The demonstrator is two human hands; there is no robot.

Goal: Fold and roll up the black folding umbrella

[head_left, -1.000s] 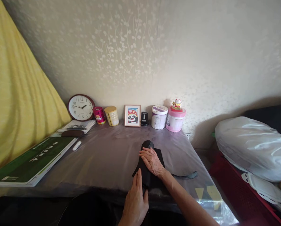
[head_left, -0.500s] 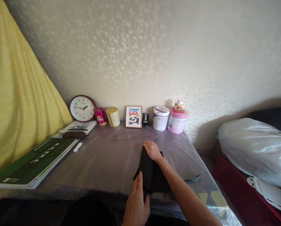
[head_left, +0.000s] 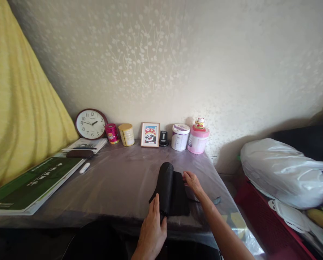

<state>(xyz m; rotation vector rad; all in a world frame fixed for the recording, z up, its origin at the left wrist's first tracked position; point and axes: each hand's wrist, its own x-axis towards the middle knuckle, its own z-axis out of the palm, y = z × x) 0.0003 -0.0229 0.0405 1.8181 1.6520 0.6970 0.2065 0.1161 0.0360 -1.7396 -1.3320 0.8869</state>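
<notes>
A black cloth point(head_left: 166, 187) lies near the table's front edge, its left part rolled into a thick upright-pointing roll and its right part a flat flap point(head_left: 180, 195). My left hand point(head_left: 152, 225) holds the near end of the roll, fingers along its left side and thumb at the end. At the flap's far right edge, my right hand point(head_left: 192, 181) has its fingers closed in a pinch on the cloth. A thin dark strip runs right from under my right forearm toward a small grey-blue piece point(head_left: 217, 200) on the table.
Along the wall stand a clock point(head_left: 91, 124), tins point(head_left: 126, 135), a framed panda picture point(head_left: 150, 134) and lidded tubs point(head_left: 180, 138). A green book point(head_left: 39, 180), a dark case point(head_left: 79, 154) and a white pen-like object point(head_left: 84, 168) lie left. A white plastic bag point(head_left: 283, 173) sits right of the table.
My right hand has moved from the top of the cloth to the flap's right edge. The roll now shows plainly. My left hand stays at its near end; the view has shifted slightly.
</notes>
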